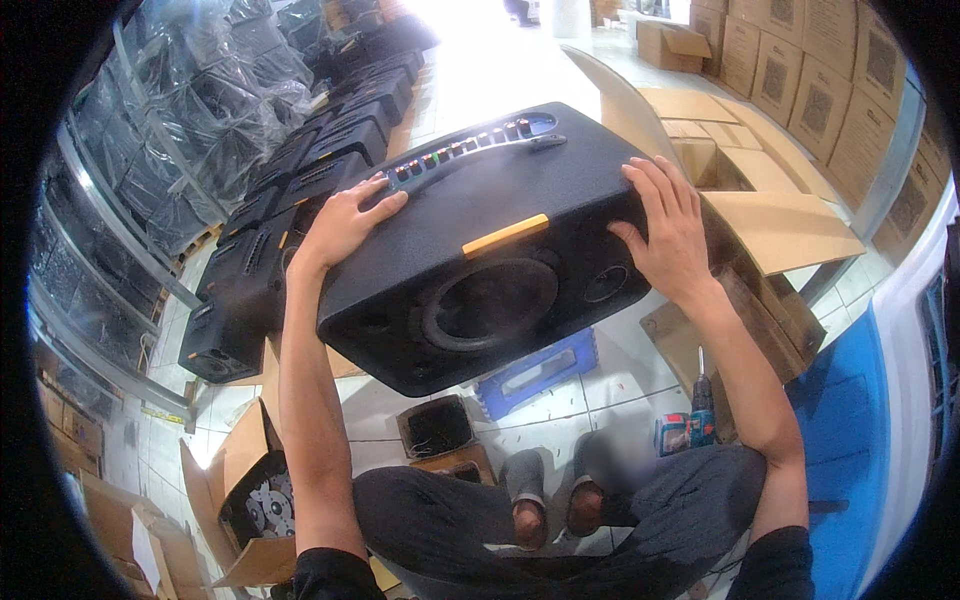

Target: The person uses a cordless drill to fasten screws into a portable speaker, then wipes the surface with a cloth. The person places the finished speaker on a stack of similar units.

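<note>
We hold a black speaker cabinet (480, 250) up off the floor between both hands, tilted so its round woofer opening faces down toward our knees. Our left hand (345, 222) lies flat on the upper left corner, fingers spread and reaching onto the strip of coloured buttons (470, 145); our right hand (668, 225) wraps the right end, fingers spread over the top and thumb pressed to the side face. Neither hand closes around anything, so we judge the grip to rest on friction alone: the cabinet could slide out on the tilt and drop onto our shoes (545, 500) or the small black box (436, 427) on the tiles beneath. Our left fingertips could also press the buttons by mistake. The shell looks like pebbled, matte moulded plastic with rounded edges, crossed by a smooth orange bar (505, 234) above the woofer. A cordless drill (700, 415) stands by our right leg, flattened cardboard cartons (775, 225) lie to the right, and more black cabinets (300, 180) stand in rows to the left.
</note>
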`<action>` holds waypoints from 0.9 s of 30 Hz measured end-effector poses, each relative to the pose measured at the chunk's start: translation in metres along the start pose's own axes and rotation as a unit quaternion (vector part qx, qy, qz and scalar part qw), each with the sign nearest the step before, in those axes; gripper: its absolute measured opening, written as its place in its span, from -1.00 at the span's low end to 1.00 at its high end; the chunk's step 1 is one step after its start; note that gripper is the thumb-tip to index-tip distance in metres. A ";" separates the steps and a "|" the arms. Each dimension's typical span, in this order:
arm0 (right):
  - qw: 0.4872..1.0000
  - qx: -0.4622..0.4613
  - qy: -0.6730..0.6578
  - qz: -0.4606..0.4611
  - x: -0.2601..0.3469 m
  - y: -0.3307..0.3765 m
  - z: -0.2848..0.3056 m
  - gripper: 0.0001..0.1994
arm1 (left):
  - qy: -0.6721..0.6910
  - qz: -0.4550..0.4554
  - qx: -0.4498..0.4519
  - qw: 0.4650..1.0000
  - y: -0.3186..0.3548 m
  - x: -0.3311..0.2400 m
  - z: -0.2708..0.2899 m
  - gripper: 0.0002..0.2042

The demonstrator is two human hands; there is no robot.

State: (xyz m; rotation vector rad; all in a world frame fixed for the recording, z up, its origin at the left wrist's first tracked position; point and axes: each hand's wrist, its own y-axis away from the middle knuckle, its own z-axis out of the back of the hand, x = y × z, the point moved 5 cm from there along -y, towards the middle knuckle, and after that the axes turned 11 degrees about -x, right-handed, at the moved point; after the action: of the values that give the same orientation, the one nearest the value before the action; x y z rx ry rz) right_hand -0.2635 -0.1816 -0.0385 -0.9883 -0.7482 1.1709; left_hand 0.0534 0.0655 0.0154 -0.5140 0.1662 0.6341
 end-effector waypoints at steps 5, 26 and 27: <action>1.000 0.003 0.003 -0.001 0.000 0.000 0.000 -0.30 | 0.007 0.012 0.002 1.000 0.001 -0.001 0.000 -0.28; 0.995 -0.017 0.024 0.100 -0.039 0.003 -0.025 -0.44 | 0.439 0.053 -0.237 0.865 0.073 0.045 -0.005 -0.60; 0.991 -0.026 0.043 0.124 -0.042 0.003 -0.026 -0.44 | 0.515 0.019 -0.237 0.824 0.095 0.037 -0.010 -0.58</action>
State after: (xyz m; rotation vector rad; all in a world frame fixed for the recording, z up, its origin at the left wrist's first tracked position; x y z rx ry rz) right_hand -0.2517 -0.2284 -0.0509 -1.1938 -0.6012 1.3191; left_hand 0.0258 0.1454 -0.0430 -1.3170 1.0666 0.3677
